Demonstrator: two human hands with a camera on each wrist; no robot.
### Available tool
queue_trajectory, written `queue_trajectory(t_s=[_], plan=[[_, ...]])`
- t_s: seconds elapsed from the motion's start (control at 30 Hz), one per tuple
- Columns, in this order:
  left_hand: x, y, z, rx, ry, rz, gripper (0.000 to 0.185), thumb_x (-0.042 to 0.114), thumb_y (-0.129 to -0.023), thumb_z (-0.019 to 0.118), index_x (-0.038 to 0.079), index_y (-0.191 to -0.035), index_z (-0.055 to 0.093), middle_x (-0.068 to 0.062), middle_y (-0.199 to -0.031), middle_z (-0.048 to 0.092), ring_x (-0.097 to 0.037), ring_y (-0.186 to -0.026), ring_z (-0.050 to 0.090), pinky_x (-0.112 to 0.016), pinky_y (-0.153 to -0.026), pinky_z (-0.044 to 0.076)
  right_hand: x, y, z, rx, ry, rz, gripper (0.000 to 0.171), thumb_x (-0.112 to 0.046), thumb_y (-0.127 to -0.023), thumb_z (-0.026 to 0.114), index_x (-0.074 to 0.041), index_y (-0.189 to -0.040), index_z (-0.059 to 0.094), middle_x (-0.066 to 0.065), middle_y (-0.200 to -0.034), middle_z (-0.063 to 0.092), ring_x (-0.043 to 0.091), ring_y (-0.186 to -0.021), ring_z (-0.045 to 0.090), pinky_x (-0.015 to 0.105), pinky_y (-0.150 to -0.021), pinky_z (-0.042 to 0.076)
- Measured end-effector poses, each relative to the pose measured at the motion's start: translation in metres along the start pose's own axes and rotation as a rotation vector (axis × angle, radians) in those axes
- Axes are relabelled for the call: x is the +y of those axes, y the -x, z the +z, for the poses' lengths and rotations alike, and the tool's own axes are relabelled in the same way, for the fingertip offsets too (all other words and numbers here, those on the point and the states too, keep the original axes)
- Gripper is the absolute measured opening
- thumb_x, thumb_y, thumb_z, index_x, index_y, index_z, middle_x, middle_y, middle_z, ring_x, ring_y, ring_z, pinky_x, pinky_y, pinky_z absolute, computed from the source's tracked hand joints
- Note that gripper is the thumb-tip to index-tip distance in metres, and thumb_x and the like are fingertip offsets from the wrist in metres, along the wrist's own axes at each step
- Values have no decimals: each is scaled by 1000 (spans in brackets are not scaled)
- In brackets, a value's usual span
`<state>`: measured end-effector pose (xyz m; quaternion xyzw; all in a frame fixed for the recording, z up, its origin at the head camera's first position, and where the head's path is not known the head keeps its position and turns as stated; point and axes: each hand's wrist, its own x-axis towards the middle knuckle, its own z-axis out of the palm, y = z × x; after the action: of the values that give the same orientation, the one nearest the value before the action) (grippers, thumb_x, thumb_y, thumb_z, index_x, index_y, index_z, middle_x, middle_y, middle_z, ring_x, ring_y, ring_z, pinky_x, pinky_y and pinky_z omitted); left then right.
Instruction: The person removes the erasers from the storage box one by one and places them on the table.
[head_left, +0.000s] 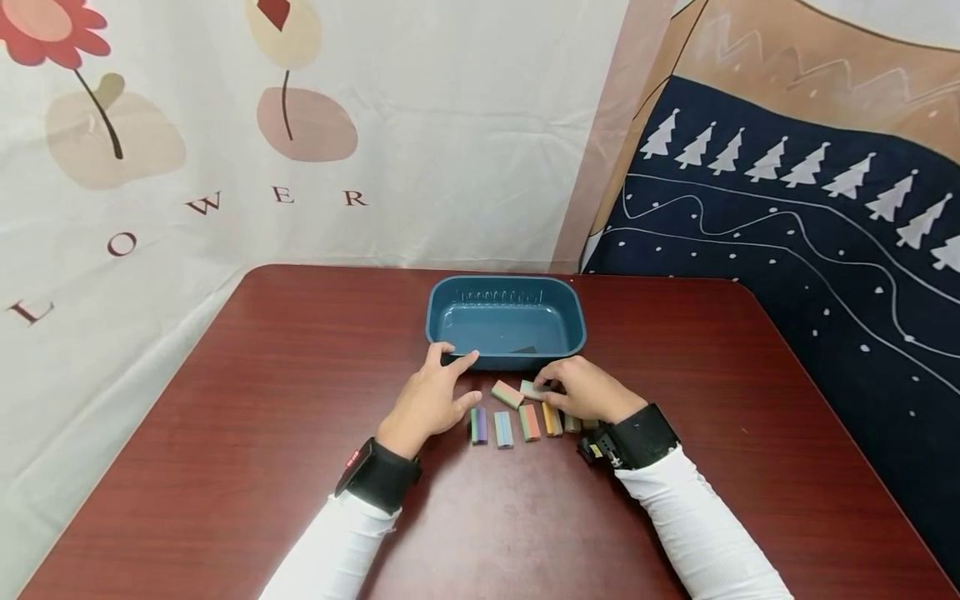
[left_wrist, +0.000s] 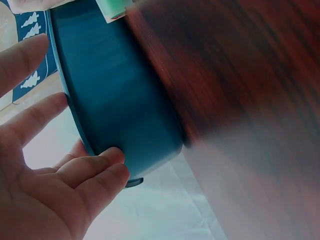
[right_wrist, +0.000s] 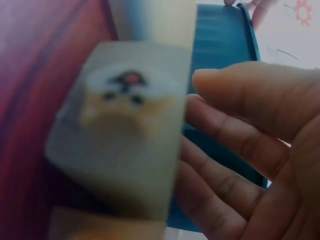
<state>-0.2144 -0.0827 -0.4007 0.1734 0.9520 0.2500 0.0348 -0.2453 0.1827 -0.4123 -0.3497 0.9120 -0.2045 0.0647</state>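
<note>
A deep blue plastic tray (head_left: 507,362) stands at the back of the table. My left hand (head_left: 429,402) is at its front left corner, fingers spread; in the left wrist view, fingertips (left_wrist: 115,154) rest at the tray's rim. My right hand (head_left: 588,390) pinches a pale green block (head_left: 529,390) just in front of the tray. Beside it lies a slanted pink-and-green block (head_left: 507,394). Closer to me runs a row of two-tone blocks, among them a purple one (head_left: 479,426), a light blue one (head_left: 503,430), an orange-red one (head_left: 529,423) and a yellow one (head_left: 552,419).
More blocks of the row lie partly hidden under my right wrist. One blurred block (right_wrist: 120,110), with an animal face on its end, fills much of the right wrist view. A dark flat piece (head_left: 525,350) shows inside the tray. The reddish-brown table (head_left: 225,467) meets hanging cloths behind.
</note>
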Motion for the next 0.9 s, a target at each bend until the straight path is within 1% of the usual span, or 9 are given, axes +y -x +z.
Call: queue_trajectory(t_s=[0.17,0.27,0.43,0.53,0.63,0.73,0.83,0.9], plan=[[2,0,0,-7,23,-1,61,32,-92,69,18,-146,47,-18,-144,32,-16,-63,54,-37,-70,47,-3,5,-4,17,-6,9,15,-9,-91,68,-8,-105,73,4,-104,69,17,-92,64,34,-78,52],[2,0,0,-4,34,-1,60,32,-92,69,18,-146,47,-17,-144,32,-17,-63,53,-37,-71,47,-4,5,-7,44,-16,-8,14,-9,-91,68,-8,-104,73,4,-103,69,17,-90,63,33,-77,52],[-1,3,-1,9,37,-4,59,30,-91,70,18,-145,49,-18,-142,33,-18,-62,53,-39,-71,48,-6,2,-10,82,-37,-53,13,-9,-91,68,-8,-103,73,3,-100,69,15,-84,62,29,-70,51],[-4,5,-2,3,28,-16,59,31,-91,70,19,-145,48,-17,-143,33,-16,-60,53,-37,-69,47,-9,0,-14,109,-56,-70,13,-9,-91,69,-7,-102,73,2,-97,69,11,-80,62,26,-67,51],[-5,6,-1,-9,25,-21,60,32,-92,69,20,-146,47,-17,-143,32,-15,-59,52,-36,-67,46,-13,-1,-23,137,-60,-74,13,-9,-90,70,-5,-102,73,1,-94,68,10,-77,60,26,-64,50],[-5,6,0,-5,31,-11,59,32,-92,69,19,-146,47,-17,-143,32,-16,-59,52,-36,-67,46,-16,-5,-37,159,-33,-69,15,-9,-89,70,-5,-103,73,2,-95,68,12,-79,61,27,-65,51],[-3,5,0,5,36,0,59,32,-92,69,19,-145,48,-17,-143,33,-18,-64,54,-38,-70,48,-16,-13,-51,140,-9,-56,18,-9,-89,70,-4,-106,71,7,-98,68,15,-82,63,29,-66,52],[-2,5,0,10,35,4,59,32,-92,69,19,-145,48,-17,-142,33,-19,-67,56,-40,-72,49,-15,-19,-60,97,8,-48,20,-9,-90,69,-3,-109,70,9,-103,67,17,-85,64,31,-69,53]])
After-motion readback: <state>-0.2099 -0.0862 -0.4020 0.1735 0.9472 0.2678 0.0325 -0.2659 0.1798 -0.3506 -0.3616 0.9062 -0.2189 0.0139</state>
